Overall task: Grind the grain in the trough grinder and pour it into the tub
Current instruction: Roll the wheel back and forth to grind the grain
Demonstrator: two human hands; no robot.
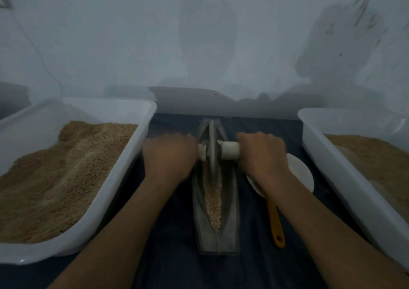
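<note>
Here we see a dark blue cloth [168,266] covering the work surface, with a pale, scuffed wall [199,34] behind at 12 o'clock. At 9 o'clock stands the left tub [124,178], heaped with grain. Our left hand [169,155] curls round the white handle [230,150], as does our right hand [262,155]; the wheel [212,147] stands upright in the trough grinder [215,242], at centre, over its grain [213,202]. A white dish [303,173] and orange-handled tool [275,222] lie just beside it. At 3 o'clock stands the right tub [332,167].
</note>
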